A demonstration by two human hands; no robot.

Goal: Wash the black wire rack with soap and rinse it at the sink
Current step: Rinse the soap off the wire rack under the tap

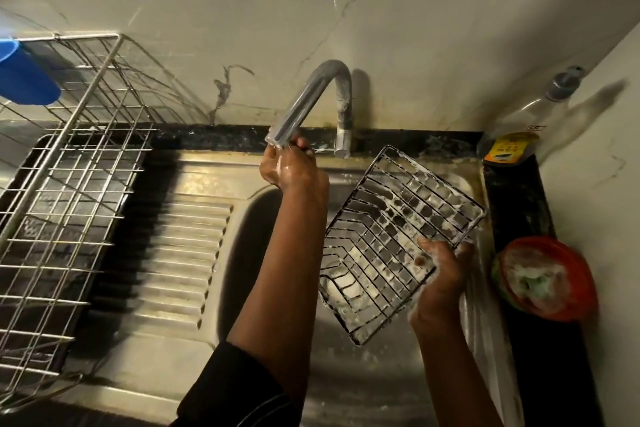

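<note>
The black wire rack (391, 239) is tilted over the steel sink basin (249, 218), its wires coated in white soap foam. My right hand (441, 270) grips the rack's near right edge, fingers curled round the wire and foamy. My left hand (292, 168) is raised to the mouth of the curved grey tap spout (311, 97), fingers wrapped round the spout's end. The spout is swung left, away from the rack. No water stream is visible.
A large silver wire dish rack (69, 184) stands on the ribbed drainboard (180, 260) at left, a blue cup (24, 80) on its far corner. At right, a red dish with a foamy sponge (543, 277) and a clear soap bottle (526, 121) sit on the black counter.
</note>
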